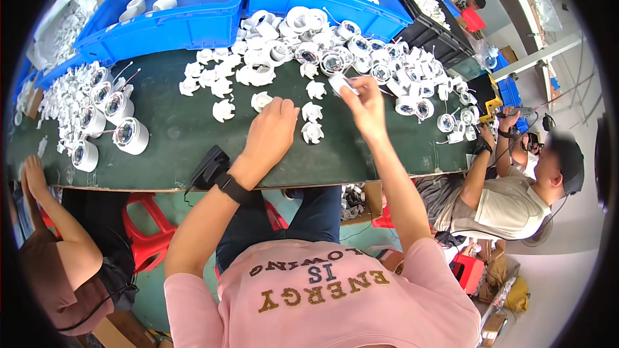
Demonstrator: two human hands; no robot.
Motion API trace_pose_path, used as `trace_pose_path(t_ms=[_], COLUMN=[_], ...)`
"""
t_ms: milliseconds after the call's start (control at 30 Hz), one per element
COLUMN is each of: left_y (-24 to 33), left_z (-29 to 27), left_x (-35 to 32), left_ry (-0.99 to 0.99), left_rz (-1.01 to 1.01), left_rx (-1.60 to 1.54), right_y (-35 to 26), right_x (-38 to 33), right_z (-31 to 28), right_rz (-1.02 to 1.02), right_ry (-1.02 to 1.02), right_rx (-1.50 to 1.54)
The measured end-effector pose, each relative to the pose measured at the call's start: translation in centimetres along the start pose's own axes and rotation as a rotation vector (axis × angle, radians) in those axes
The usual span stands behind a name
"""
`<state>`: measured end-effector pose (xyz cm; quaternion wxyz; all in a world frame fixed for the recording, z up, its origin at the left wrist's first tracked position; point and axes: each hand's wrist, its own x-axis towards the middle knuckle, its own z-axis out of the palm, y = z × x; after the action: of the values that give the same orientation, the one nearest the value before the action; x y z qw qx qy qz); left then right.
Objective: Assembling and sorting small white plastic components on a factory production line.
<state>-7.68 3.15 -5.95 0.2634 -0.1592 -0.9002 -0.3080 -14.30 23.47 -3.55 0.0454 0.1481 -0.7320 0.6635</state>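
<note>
My right hand (367,108) is closed around a short white cylindrical part (339,84), raised slightly over the table by the heap. My left hand (273,131) rests on the green tabletop (184,113) with its fingers curled down. Just beyond its fingers lies a white notched plastic piece (260,100); whether the fingers grip anything is hidden. Between my hands, several small white notched pieces (312,112) form a rough column. Further off spreads a heap of white rings and round units with clear faces (332,62).
Blue bins (213,29) of white parts line the far side, beside a black crate (445,42). At left stand white cylinders with wires (131,136). A black device (211,166) sits at the near edge. Co-workers sit left (64,245) and right (516,200), the right one holding a tool.
</note>
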Motion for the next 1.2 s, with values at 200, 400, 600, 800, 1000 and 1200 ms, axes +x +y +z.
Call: trace_pose_path(t_ms=[200, 400, 600, 800, 1000, 1200], left_y=[-1.5, -6.7, -16.4, -16.8, -16.9, -14.8], left_z=[-0.8, -8.1, -7.7, -6.8, -6.6, -7.3], left_x=[0.4, 7.1, 10.9, 11.6, 12.4, 12.1], left_ry=[-0.034, 0.603, 0.604, 0.605, 0.632, 0.537], left_rz=[-0.021, 0.008, -0.094, -0.072, -0.051, -0.12], left_rx=[0.145, 0.412, 0.613, 0.584, 0.576, 0.546], right_y=[3.2, 3.0, 2.9, 2.8, 2.9, 3.0], right_x=[1.7, 1.1, 1.5, 1.3, 1.3, 1.2], right_z=[1.3, 1.5, 1.9, 1.6, 2.1, 1.6], right_rz=[-0.127, -0.212, -0.234, -0.217, -0.257, -0.236], right_ry=[-0.211, -0.214, -0.221, -0.198, -0.187, -0.189], right_rx=[-0.47, -0.632, -0.695, -0.687, -0.713, -0.741])
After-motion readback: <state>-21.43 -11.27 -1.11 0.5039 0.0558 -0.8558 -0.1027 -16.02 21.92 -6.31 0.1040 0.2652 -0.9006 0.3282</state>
